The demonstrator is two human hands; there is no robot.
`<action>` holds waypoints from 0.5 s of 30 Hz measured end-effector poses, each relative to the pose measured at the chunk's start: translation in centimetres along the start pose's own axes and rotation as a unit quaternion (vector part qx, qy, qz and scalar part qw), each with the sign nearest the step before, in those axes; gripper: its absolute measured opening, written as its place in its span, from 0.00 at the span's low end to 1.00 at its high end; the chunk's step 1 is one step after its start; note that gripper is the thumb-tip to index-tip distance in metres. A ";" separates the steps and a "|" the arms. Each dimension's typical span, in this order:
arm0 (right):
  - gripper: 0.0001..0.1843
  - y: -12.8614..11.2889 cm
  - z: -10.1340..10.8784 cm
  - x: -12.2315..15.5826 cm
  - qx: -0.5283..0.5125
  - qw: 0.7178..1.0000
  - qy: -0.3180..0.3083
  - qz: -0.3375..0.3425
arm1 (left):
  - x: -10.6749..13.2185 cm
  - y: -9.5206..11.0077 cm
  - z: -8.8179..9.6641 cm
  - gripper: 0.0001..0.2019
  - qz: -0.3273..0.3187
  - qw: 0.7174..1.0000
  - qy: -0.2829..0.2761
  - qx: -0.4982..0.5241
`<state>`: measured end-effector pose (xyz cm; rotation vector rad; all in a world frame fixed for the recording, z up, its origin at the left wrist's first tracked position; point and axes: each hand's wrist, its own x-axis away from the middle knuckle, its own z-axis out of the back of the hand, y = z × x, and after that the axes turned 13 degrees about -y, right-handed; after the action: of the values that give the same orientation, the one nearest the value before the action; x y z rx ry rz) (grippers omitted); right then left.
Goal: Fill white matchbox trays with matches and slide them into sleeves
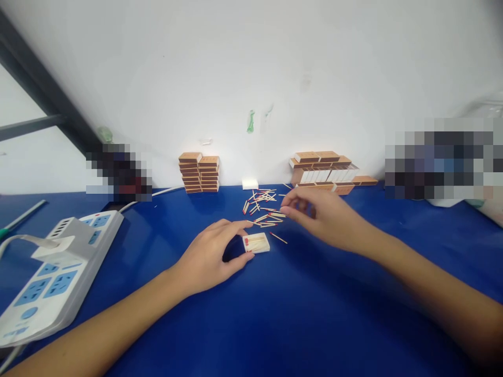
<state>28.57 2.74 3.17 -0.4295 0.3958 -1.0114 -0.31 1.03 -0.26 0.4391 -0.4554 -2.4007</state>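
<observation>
A small white matchbox tray (257, 245) with several red-headed matches inside lies on the blue table. My left hand (214, 254) is curled around its left end, thumb at the near side and fingers at the far side. Beyond the tray, loose matches (264, 197) are scattered in a heap. At the right edge of this heap, my right hand (314, 212) has thumb and forefinger pinched together on what looks like a match (272, 210). One single match (279, 238) lies apart, just right of the tray.
Stacked matchboxes (199, 175) stand against the wall at left, and another stack (322, 170) at right, behind my right hand. A white tray (250, 184) sits between them by the wall. A power strip (58, 277) with a plugged-in adapter occupies the left side.
</observation>
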 end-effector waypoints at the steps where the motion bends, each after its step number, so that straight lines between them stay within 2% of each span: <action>1: 0.12 0.4 0.5 0.0 0.007 1.000 -0.014 -0.020 | 0.0 0.0 0.0 0.24 0.005 1.000 0.003 0.002; 3: 0.15 1.0 0.8 0.1 0.016 0.997 -0.067 -0.045 | 0.0 -0.1 0.0 0.22 0.017 1.000 0.006 0.009; 5: 0.16 1.1 0.1 0.4 0.012 0.992 -0.114 -0.051 | 0.0 -0.1 0.0 0.22 0.024 1.000 0.005 0.015; 9: 0.10 0.1 -1.6 0.7 -0.001 0.988 -0.147 -0.043 | 0.0 0.0 0.1 0.24 0.016 1.000 -0.001 0.020; 11: 0.10 -0.6 -1.9 0.8 0.003 0.990 -0.137 -0.036 | 0.0 0.1 0.1 0.25 0.011 1.000 -0.009 0.019; 15: 0.10 -2.3 -1.9 0.9 -0.024 0.997 -0.078 -0.007 | -0.1 0.4 0.1 0.26 0.001 1.000 -0.017 0.007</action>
<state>26.37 0.58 2.60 -0.5516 0.2766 -0.9761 -0.12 0.82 0.00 0.4052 -0.4883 -2.4070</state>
